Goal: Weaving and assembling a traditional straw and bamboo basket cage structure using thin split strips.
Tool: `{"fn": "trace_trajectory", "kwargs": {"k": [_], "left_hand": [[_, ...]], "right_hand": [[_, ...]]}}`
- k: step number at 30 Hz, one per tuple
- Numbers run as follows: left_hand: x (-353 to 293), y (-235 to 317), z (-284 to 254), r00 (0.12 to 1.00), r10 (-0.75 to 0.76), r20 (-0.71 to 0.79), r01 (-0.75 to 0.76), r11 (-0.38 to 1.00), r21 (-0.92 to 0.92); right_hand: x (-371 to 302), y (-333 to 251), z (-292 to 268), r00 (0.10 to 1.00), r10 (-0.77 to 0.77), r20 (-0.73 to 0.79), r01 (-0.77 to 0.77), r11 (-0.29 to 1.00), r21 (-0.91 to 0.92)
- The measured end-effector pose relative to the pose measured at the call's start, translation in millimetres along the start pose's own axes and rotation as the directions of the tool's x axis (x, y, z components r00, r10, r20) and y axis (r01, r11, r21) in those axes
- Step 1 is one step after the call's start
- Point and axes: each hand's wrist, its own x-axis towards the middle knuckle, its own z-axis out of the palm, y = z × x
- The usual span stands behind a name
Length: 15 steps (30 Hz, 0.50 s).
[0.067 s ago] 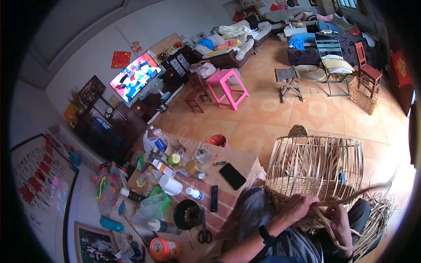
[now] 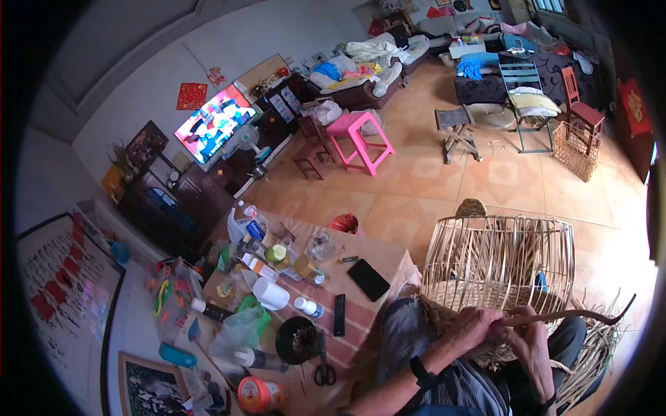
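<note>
1. Basket (image 2: pixel 498 260), centre of the work: it lies just beyond my knees, a round cage of pale upright rods (image 2: pixel 444 253) with its near edge against my hands.

2. My left hand (image 2: pixel 474 327), at the basket's near edge, pinches one end of a long brown strip (image 2: pixel 569 315), fingers drawn together over it.

3. My right hand (image 2: pixel 533 350), also at the near edge and just beside the left, curls with bent fingers beneath the strip; whether it grips, I cannot tell. The strip's dark, hooked tip runs free past the basket's right side.

4. Done, as far as I can judge: the rods stand joined in a frame, and a close-woven band shows low between them. Left, it seems: the strip's loose length, and wide gaps between rods on the far side. My hands hide the edge itself, so I cannot say how much is finished there.

5. Right of the basket, a heap of loose strips (image 2: pixel 596 350) lies unwoven. Left of it stands a cluttered table (image 2: pixel 392 267) with a phone (image 2: pixel 368 279) and scissors (image 2: pixel 324 374), neither in my hands.
</note>
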Motion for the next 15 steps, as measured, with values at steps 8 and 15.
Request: {"fn": "trace_trajectory", "kwargs": {"k": [8, 15], "left_hand": [[-16, 6, 22, 1.000, 0.010, 0.026, -0.013, 0.994, 0.112], [-27, 14, 62, 0.985, 0.133, -0.107, -0.035, 0.771, 0.636]], "right_hand": [[40, 11, -24, 0.933, 0.141, -0.331, 0.034, 0.882, 0.471], [60, -17, -13, 0.994, -0.094, 0.050, 0.072, 0.942, 0.328]]}}
